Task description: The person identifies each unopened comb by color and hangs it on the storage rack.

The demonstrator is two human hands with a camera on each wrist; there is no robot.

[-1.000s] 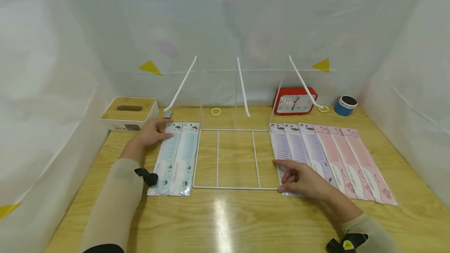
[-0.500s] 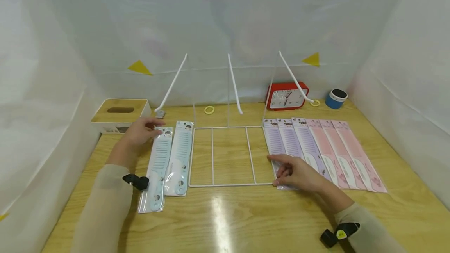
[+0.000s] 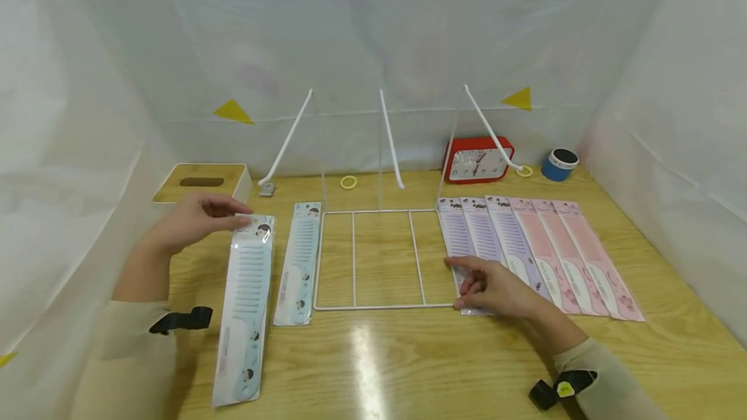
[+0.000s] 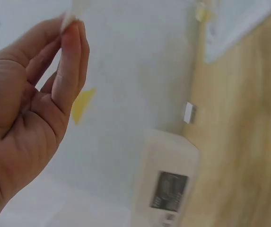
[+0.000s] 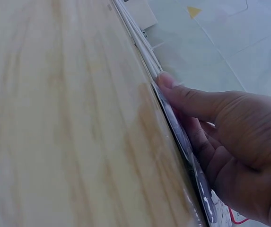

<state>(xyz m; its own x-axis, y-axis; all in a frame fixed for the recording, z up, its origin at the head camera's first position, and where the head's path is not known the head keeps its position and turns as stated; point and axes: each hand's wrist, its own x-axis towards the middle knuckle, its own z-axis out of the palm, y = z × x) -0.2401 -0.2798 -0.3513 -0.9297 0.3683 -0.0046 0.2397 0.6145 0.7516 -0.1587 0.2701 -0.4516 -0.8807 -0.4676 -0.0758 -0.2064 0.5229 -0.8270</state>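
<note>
My left hand (image 3: 198,219) pinches the top end of a packaged blue comb (image 3: 242,316) between thumb and fingertips; the comb hangs tilted over the table's left front. In the left wrist view the pinching fingers (image 4: 71,56) show, with most of the comb out of frame. A second packaged blue comb (image 3: 299,264) lies beside the left edge of a white wire display rack (image 3: 385,307). At the rack's front right corner rests my right hand (image 3: 496,287), its thumb at the wire and its index finger stretched out over the nearest packaged purple comb (image 3: 458,232).
Three bare hooks rise from the rack, including the middle hook (image 3: 392,141). Purple packs and packaged pink combs (image 3: 560,245) lie overlapped at right. Behind stand a tissue box (image 3: 239,183), a red clock (image 3: 478,161) and a blue-and-white round object (image 3: 559,165). Yellow rings (image 3: 348,182) lie at the back.
My left hand has drawn the outer blue comb away from its neighbour, leftward and toward me, and raised it. The right hand stays at the rack corner. The view has shifted slightly.
</note>
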